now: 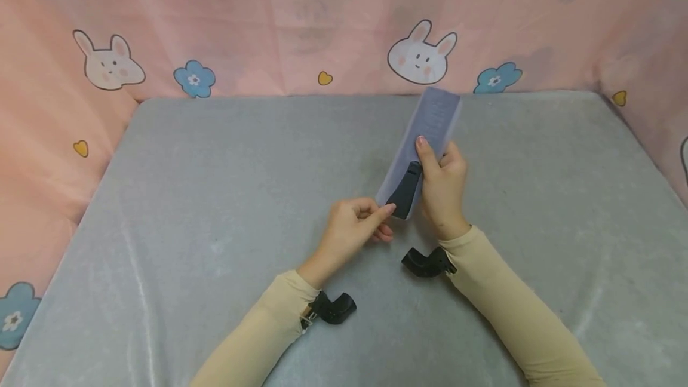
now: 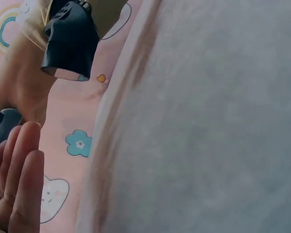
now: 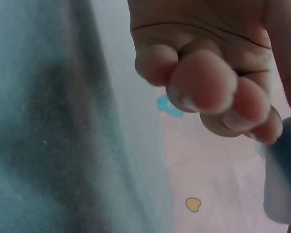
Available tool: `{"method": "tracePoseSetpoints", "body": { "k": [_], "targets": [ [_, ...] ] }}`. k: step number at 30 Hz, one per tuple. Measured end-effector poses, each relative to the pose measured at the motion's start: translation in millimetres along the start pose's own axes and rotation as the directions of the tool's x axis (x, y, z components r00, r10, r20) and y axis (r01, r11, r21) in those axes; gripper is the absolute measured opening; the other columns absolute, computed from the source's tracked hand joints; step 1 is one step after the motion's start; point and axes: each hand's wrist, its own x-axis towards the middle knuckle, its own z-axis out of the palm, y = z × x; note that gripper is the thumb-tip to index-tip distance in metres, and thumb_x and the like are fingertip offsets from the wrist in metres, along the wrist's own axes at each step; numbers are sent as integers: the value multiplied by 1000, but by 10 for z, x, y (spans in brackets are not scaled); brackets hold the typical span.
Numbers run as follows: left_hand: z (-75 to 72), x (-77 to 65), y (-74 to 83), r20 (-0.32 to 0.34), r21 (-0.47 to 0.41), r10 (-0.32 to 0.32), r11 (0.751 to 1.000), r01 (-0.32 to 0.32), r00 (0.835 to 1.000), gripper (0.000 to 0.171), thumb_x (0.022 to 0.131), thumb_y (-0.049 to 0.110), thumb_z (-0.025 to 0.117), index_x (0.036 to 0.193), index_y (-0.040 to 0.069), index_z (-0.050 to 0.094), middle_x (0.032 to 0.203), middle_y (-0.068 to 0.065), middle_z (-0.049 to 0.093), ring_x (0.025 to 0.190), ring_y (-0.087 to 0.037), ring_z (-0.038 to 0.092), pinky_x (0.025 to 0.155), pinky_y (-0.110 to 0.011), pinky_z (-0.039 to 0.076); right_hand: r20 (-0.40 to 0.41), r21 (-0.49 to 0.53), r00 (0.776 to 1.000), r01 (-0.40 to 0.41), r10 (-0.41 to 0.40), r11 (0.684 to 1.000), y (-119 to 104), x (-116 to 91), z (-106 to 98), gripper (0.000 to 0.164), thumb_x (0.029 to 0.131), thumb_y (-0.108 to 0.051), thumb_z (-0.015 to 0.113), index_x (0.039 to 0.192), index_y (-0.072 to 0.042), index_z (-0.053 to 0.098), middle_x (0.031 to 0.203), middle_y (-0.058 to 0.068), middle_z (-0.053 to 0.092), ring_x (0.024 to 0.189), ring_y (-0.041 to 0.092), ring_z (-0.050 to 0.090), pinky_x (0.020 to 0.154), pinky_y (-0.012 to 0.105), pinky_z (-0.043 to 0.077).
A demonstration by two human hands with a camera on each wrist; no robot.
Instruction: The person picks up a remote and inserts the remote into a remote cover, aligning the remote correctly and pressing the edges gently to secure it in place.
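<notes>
A long, flat, translucent bluish-purple case (image 1: 432, 115) is held tilted above the table in the head view. My right hand (image 1: 445, 187) grips its right side, thumb along the top face and fingers curled beneath. Along the case's near end lies a dark tapered piece (image 1: 405, 193), wider toward me, with a small slot near its narrow end. My left hand (image 1: 355, 223) pinches the wide end's left corner between thumb and forefinger. In the right wrist view, the curled fingers (image 3: 203, 82) stand beside the case's blurred edge (image 3: 276, 194). Whether the dark piece is attached cannot be seen.
A grey cloth (image 1: 215, 196) covers the table. Behind it hangs a pink curtain (image 1: 242, 17) printed with rabbits and flowers. Black wrist mounts jut inward from both sleeves, the left mount (image 1: 335, 308) lower than the right mount (image 1: 427, 263).
</notes>
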Motion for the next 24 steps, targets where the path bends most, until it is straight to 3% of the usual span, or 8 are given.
{"method": "tracePoseSetpoints", "body": {
  "k": [3, 5, 7, 8, 9, 14, 20, 24],
  "targets": [
    [7, -11, -28, -1, 282, 119, 953, -113, 993, 35, 96, 15, 55, 66, -2, 58, 56, -8, 59, 48, -13, 58, 48, -25, 51, 22, -127, 998, 66, -63, 990, 30, -17, -7, 7, 93, -11, 60, 91, -4, 60, 74, -4, 64, 64, 6, 59, 56, 19, 48],
    [8, -21, -52, -4, 535, 238, 821, -199, 971, 36, 96, 15, 52, 62, 5, 52, 51, -1, 49, 44, -10, 47, 42, -23, 41, 43, -202, 993, 118, -111, 972, 54, -25, -12, 9, 92, -10, 61, 91, -1, 60, 74, -6, 64, 64, 5, 59, 56, 18, 47],
    [4, -29, -66, -3, 733, 356, 636, -240, 935, 37, 95, 16, 52, 59, 11, 46, 49, 4, 38, 43, -11, 37, 39, -25, 29, 63, -229, 988, 150, -139, 962, 73, -27, -14, 10, 92, -9, 61, 92, 2, 61, 73, -8, 64, 63, 4, 59, 55, 17, 47],
    [3, -31, -71, -4, 784, 394, 572, -242, 919, 37, 94, 16, 52, 59, 12, 43, 50, 3, 34, 44, -12, 33, 38, -26, 26, 67, -230, 988, 151, -139, 961, 79, -26, -14, 11, 91, -8, 61, 92, 3, 61, 73, -8, 64, 63, 4, 60, 55, 17, 47],
    [2, -33, -74, -8, 803, 414, 545, -241, 910, 36, 94, 16, 52, 59, 12, 43, 50, 4, 34, 43, -12, 33, 37, -27, 26, 67, -225, 989, 144, -133, 964, 85, -23, -17, 11, 91, -8, 61, 92, 3, 61, 72, -9, 65, 62, 3, 60, 55, 17, 48],
    [-2, -29, -82, -7, 824, 482, 499, -268, 876, 34, 93, 17, 54, 61, 12, 44, 52, 1, 40, 43, -13, 36, 36, -28, 28, 49, -187, 998, 49, -41, 981, 84, -8, -19, 10, 91, -10, 62, 89, -1, 61, 66, -11, 64, 58, 2, 59, 52, 17, 48],
    [20, -23, -103, 83, 853, 537, 398, -339, 840, 28, 87, 13, 57, 62, 12, 46, 53, 0, 45, 41, -15, 40, 35, -30, 32, 64, -169, 997, -38, 49, 985, 91, -9, -23, 12, 92, -13, 61, 93, 0, 61, 67, -8, 63, 57, 4, 59, 51, 19, 49],
    [33, -24, -106, 118, 830, 542, 406, -383, 832, 26, 84, 9, 58, 62, 12, 45, 53, 2, 42, 41, -11, 36, 34, -26, 29, 48, -216, 997, -49, 61, 975, 107, -27, -17, 18, 93, -17, 61, 96, 0, 61, 70, -7, 62, 57, 5, 57, 51, 19, 47]
  ]
}}
